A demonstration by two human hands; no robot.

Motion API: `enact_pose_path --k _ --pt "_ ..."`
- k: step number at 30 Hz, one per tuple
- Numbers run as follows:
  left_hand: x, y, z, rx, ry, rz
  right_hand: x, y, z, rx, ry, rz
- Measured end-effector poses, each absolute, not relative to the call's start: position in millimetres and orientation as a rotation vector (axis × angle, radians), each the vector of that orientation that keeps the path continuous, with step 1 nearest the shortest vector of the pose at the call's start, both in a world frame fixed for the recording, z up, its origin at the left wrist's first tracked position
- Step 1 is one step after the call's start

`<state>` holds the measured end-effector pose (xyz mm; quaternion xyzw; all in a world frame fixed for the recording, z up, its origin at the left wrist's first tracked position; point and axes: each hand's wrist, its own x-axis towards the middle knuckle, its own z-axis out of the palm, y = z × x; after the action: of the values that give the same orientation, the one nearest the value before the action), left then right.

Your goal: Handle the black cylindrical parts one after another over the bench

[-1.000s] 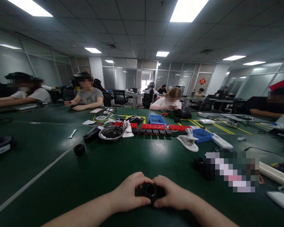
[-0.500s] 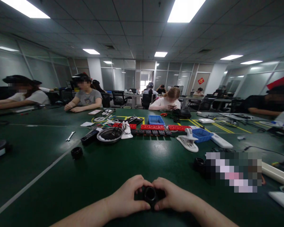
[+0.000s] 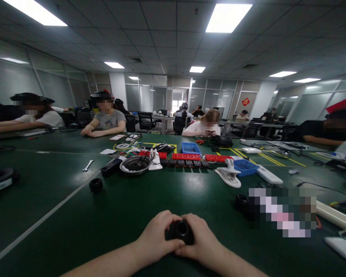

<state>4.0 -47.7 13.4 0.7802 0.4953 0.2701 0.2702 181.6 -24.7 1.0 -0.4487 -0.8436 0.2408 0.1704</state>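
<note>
Close in front of me, a black round part point(image 3: 182, 229) with a ring-shaped opening faces up toward me; it looks like a camera lens, but its exact kind is unclear. My left hand point(image 3: 158, 234) wraps round its left side, thumb along the near edge. On the other side my right hand point(image 3: 200, 236) is closed round it, its thumb meeting the left one in front. The fingers hide much of the part's sides. Another black round part point(image 3: 96, 185) rests on the green table point(image 3: 150, 200) to the left, and a similar black cylinder point(image 3: 242, 202) lies to the right.
Across the middle run a red power strip point(image 3: 186, 156), a round metal dish point(image 3: 135, 165), a white clip stand point(image 3: 228, 175) and blue trays point(image 3: 245, 167). A wrench point(image 3: 88, 166) and black cable coil point(image 3: 1, 179) lie left. Several people sit around the table.
Both hands have shifted slightly up and left with the black part, and the right hand has moved further over it, its thumb now at the left thumb. The whole view has tilted a little.
</note>
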Motion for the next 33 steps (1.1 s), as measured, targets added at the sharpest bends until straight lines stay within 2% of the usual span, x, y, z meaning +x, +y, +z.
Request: enact_pose_path --k 4,8,14,20,27,29,33 --pt "-2.3 -43.7 11.1 2.143 1.107 0.695 195.2 -16.3 7.9 -1.132 -2.432 1.046" --pt "-3.0 -44.7 11.4 2.137 1.069 0.691 200.6 -9.7 13.5 -1.099 -2.498 1.17" --pt "-2.3 -45.7 11.7 2.108 1.09 0.677 198.8 -7.2 14.6 -1.034 -2.531 1.137" --pt "2.5 -47.6 14.2 2.098 1.194 0.711 191.1 -12.6 5.4 -1.21 -2.434 0.991" --pt "12.1 -51.5 13.7 1.976 1.474 0.774 172.2 -25.4 -4.4 -1.416 -2.342 0.506" --pt "10.0 -49.8 13.1 1.996 1.431 0.762 174.0 -25.8 -2.2 -1.364 -2.354 0.574" --pt "0.2 -45.1 12.9 2.091 1.214 0.709 188.7 -19.3 7.6 -1.206 -2.417 0.93"
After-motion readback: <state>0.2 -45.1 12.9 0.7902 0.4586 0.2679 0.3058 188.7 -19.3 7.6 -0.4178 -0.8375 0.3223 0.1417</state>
